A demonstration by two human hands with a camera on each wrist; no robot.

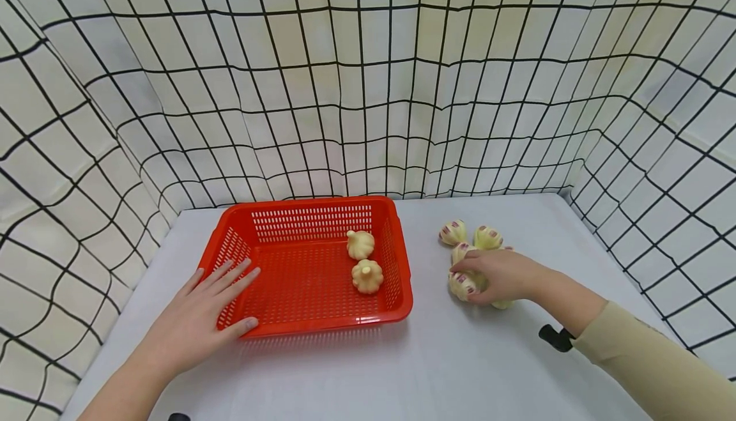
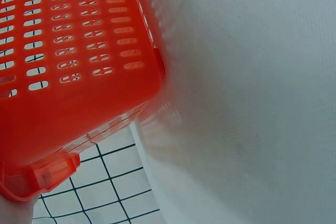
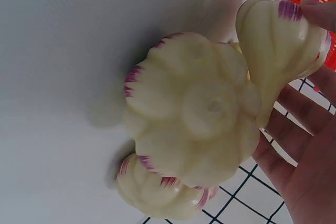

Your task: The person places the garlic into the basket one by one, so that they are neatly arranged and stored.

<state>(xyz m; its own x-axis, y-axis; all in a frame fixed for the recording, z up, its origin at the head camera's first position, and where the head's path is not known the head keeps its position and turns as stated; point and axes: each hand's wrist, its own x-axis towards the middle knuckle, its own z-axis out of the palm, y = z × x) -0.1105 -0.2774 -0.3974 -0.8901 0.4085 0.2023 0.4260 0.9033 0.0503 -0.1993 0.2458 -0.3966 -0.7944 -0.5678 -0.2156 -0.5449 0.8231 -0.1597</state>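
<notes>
My right hand (image 1: 506, 275) grips a purple-streaked garlic bulb (image 1: 462, 285) at the front of a small cluster; in the right wrist view the thumb and fingers of that hand (image 3: 310, 145) are round the bulb (image 3: 283, 35). Beside it a large pale bulb (image 3: 194, 108) and another streaked one (image 3: 157, 190) lie close together. With fingers spread, my left hand (image 1: 195, 319) rests at the left front corner of the red basket (image 1: 310, 328). Inside the basket, at its right, are two cream bulbs, one (image 1: 360, 244) behind the other (image 1: 367, 276). The left wrist view shows the basket's slotted wall (image 2: 79, 98).
Two more streaked bulbs, one (image 1: 453, 232) left of the other (image 1: 487, 237), lie at the back of the cluster. White cloth walls under black netting (image 1: 374, 82) enclose the table (image 1: 368, 376) at the back and sides. A black object (image 1: 555, 338) lies near the right forearm.
</notes>
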